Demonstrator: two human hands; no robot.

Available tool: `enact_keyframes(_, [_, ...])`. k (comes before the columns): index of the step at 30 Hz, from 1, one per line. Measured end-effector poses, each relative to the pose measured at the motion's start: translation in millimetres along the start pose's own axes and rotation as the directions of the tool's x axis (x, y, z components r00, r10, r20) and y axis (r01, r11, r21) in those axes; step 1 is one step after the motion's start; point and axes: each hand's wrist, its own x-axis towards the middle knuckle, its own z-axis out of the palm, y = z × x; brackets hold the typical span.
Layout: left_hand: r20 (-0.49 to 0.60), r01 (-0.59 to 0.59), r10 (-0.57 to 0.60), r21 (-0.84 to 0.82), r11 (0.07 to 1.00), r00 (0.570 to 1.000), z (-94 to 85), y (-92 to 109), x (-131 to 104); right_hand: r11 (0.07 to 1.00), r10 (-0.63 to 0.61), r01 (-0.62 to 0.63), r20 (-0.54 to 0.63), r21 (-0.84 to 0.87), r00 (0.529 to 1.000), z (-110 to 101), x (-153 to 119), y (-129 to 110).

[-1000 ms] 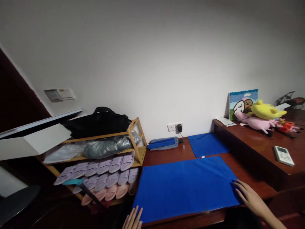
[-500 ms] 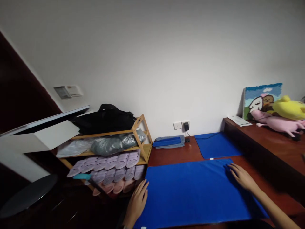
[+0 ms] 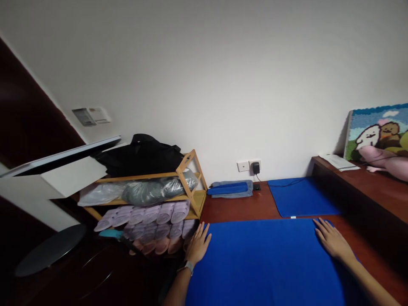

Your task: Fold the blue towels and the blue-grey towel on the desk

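A large blue cloth (image 3: 264,263) lies spread flat on the dark wooden desk (image 3: 236,208). My left hand (image 3: 198,245) rests flat at the cloth's far left corner, fingers apart, with a watch at the wrist. My right hand (image 3: 331,240) lies flat on the cloth's far right corner, fingers spread. Neither hand holds anything.
A second blue mat (image 3: 301,196) and folded blue cloths (image 3: 231,188) lie by the wall socket (image 3: 248,165). A bamboo rack (image 3: 188,187) with slippers and a black bag (image 3: 143,155) stands left. A raised shelf (image 3: 360,182) at right carries a picture and plush toys.
Both hands have slid forward along the cloth's sides to its far corners. The view has shifted left and closer to the desk.
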Motion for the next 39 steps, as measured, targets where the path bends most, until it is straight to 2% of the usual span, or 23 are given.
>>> enact_keyframes(4, [0.017,0.014,-0.014,-0.007,1.0,1.0,-2.8,3.1,-1.3,1.0,0.001,-0.001,0.04,-0.012,0.999,-4.2,-2.1,-2.3])
enact_keyframes(8, [-0.007,0.008,-0.008,0.003,1.0,1.0,-4.0,5.9,-1.4,0.998,0.026,-0.016,0.142,-0.068,0.989,-16.9,-2.5,-6.0])
enact_keyframes(10, [-0.018,0.02,-0.019,0.023,1.0,1.0,-3.3,7.4,-1.7,0.989,0.082,-0.059,0.174,-0.132,0.981,-27.3,-0.9,-14.6])
enact_keyframes(12, [-0.026,0.027,-0.026,0.031,0.999,0.999,-1.8,8.5,-2.0,0.971,0.145,-0.11,0.157,-0.211,0.977,-38.1,2.7,-36.3])
enact_keyframes(14, [-0.037,0.024,-0.023,0.029,0.999,0.999,0.2,9.0,-2.4,0.965,0.131,-0.101,0.112,-0.241,0.985,-46.2,7.0,-78.5])
enact_keyframes(15, [-0.042,0.024,-0.023,0.031,0.999,0.999,1.1,9.1,-2.6,0.972,0.089,-0.066,0.092,-0.227,0.992,-48.2,8.8,-108.3])
enact_keyframes(18, [-0.052,0.028,-0.026,0.039,0.999,0.998,3.8,8.5,-3.0,0.991,-0.116,0.121,0.095,-0.054,0.989,-43.0,8.4,-225.8])
enact_keyframes(20, [-0.054,0.026,-0.024,0.034,0.999,0.998,5.5,7.4,-3.1,0.97,-0.239,0.228,0.166,0.087,0.957,-31.8,2.9,-310.5])
enact_keyframes(22, [-0.055,0.02,-0.019,0.024,0.999,0.998,7.5,5.7,-2.6,0.935,-0.341,0.296,0.272,0.196,0.9,-18.8,-4.0,-380.0])
enact_keyframes(24, [-0.051,0.021,-0.02,0.017,1.0,0.998,9.8,3.6,-1.5,0.921,-0.376,0.303,0.358,0.246,0.854,-8.6,-8.0,-420.6])
enact_keyframes(25, [-0.05,0.023,-0.022,0.014,1.0,0.998,10.9,2.4,-0.7,0.923,-0.373,0.294,0.384,0.25,0.845,-5.5,-8.2,-428.1])
enact_keyframes(27, [-0.05,0.025,-0.025,0.007,1.0,0.998,12.9,0.0,1.3,0.939,-0.331,0.258,0.405,0.226,0.852,-3.8,-5.6,-417.9])
enact_keyframes(29, [-0.05,0.02,-0.02,0.003,1.0,0.999,14.3,-1.9,3.4,0.962,-0.264,0.207,0.401,0.18,0.877,-7.3,-1.5,-379.5])
enact_keyframes(31, [-0.052,0.015,-0.014,0.005,1.0,0.999,14.9,-3.2,5.3,0.982,-0.178,0.142,0.38,0.121,0.908,-14.3,1.3,-321.7])
enact_keyframes(34, [-0.053,0.01,-0.009,0.009,1.0,0.999,14.4,-4.1,7.6,1.0,-0.029,0.03,0.341,0.002,0.94,-27.4,1.6,-219.3])
enact_keyframes(37, [-0.047,0.014,-0.014,0.011,1.0,0.999,13.2,-4.4,9.1,0.985,0.13,-0.086,0.323,-0.148,0.938,-40.3,0.2,-124.8])
enact_keyframes(39, [-0.042,0.025,-0.024,0.01,1.0,0.999,12.2,-4.7,9.9,0.964,0.211,-0.146,0.313,-0.22,0.926,-46.2,-0.1,-77.5])
